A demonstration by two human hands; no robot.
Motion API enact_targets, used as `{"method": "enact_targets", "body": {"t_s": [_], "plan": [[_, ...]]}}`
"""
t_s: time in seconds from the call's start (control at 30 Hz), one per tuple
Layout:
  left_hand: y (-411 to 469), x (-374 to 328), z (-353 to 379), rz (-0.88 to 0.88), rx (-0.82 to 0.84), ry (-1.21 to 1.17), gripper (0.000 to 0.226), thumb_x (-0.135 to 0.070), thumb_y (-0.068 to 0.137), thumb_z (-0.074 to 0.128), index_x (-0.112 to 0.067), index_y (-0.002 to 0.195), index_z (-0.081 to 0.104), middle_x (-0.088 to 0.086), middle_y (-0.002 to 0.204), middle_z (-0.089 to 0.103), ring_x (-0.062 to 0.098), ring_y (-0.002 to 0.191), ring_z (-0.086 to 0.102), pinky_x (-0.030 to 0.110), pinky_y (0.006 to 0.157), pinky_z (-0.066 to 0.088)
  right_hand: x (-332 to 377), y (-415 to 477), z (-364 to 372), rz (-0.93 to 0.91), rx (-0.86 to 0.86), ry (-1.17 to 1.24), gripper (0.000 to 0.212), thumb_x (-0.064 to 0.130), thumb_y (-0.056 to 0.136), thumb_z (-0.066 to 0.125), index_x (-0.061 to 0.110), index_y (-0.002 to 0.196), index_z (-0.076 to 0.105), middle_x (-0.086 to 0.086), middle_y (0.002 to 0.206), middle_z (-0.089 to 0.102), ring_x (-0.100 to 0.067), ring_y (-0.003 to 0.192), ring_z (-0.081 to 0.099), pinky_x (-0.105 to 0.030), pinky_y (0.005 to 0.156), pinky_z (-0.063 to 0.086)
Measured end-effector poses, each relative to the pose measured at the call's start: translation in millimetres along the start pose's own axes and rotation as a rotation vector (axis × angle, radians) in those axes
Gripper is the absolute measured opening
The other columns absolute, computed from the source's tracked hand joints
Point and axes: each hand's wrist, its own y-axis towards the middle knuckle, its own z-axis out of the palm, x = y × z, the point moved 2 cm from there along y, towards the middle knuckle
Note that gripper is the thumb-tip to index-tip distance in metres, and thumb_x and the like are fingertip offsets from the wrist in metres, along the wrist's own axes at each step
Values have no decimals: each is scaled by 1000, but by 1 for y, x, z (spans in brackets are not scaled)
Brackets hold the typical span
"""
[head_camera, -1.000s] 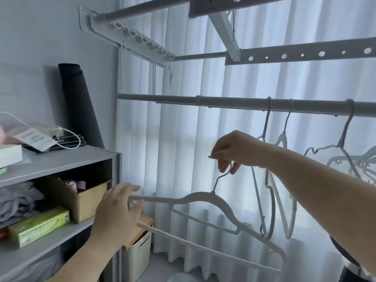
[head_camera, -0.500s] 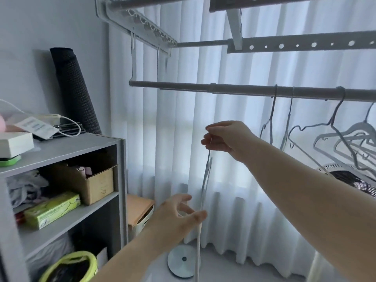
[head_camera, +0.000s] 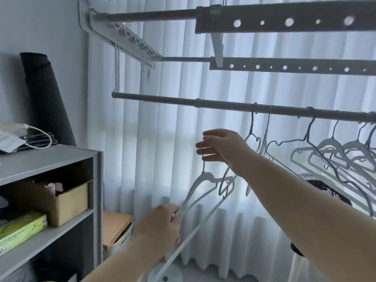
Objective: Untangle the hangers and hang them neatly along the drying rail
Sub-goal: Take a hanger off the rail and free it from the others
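One hanger below rail: right hand pinches hook, left hand grips shoulder end; hung hangers rightward.

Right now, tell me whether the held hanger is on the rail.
Off. The right hand pinches the hanger by its hook below the rail; the left hand grips its lower end.
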Motion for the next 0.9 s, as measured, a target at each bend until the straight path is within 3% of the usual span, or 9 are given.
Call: {"method": "enact_targets", "body": {"t_s": [0.07, 0.17, 0.27, 0.43, 0.5, 0.6, 0.83, 0.9], "plan": [[16, -4, -5, -8, -25, 11, 25, -21, 95, 38, -13, 83, 59, -5, 55, 59, 4, 25, 40, 17, 43, 38, 1, 11, -11, -43, -22, -150, 24, 7, 91, 52, 8, 115, 52, -11, 89, 65, -19, 74, 60, -27, 70, 53], [41, -14, -13, -34, -83, -28, 23, -20, 95, 40, -14, 88, 62, -5, 54, 60, 5, 22, 36, 17, 36, 37, 3, 30, -32, -136, -76, -401, 36, 12, 90, 54, 9, 125, 50, -10, 105, 63, -18, 87, 57, -32, 82, 52], [65, -30, -19, -44, -131, 3, 23, -19, 95, 39, -14, 92, 62, -5, 55, 61, 5, 21, 34, 17, 36, 35, 7, 50, -61, -268, -159, -599, 36, 15, 90, 52, 14, 126, 50, -3, 113, 61, -18, 95, 56, -23, 70, 45], [104, -65, -29, -24, -216, 20, 26, -18, 94, 39, -21, 75, 56, -4, 59, 64, 6, 21, 37, 18, 38, 38, 12, 80, -110, -429, -264, -967, 42, 17, 91, 48, 15, 133, 43, -5, 136, 48, -20, 134, 33, -28, 104, 29], [119, -81, -28, -16, -229, 9, 27, -18, 94, 39, -21, 72, 54, -4, 57, 64, 7, 22, 39, 20, 42, 39, 15, 90, -126, -437, -256, -1109, 45, 18, 92, 47, 15, 135, 40, -5, 139, 45, -23, 132, 33, -32, 105, 28], [140, -101, -24, -19, -240, 13, 22, -15, 94, 39, -13, 85, 59, -3, 58, 64, 8, 22, 39, 21, 45, 40, 19, 106, -146, -442, -237, -1236, 44, 20, 92, 46, 16, 135, 39, -5, 139, 45, -24, 129, 36, -33, 105, 27], [177, -121, -9, -84, -212, 25, 24, -9, 93, 35, -3, 98, 58, 2, 59, 63, 8, 22, 40, 20, 42, 40, 7, 125, -171, -488, -195, -1390, 46, 26, 93, 45, 20, 137, 33, 1, 145, 36, -22, 137, 26, -34, 116, 10], [184, -117, -4, -121, -194, 15, 24, -8, 93, 34, -2, 98, 57, 5, 61, 64, 10, 23, 40, 20, 40, 39, 7, 127, -174, -512, -174, -1397, 48, 26, 93, 45, 21, 138, 32, 1, 145, 35, -22, 136, 26, -32, 115, 12]]}}
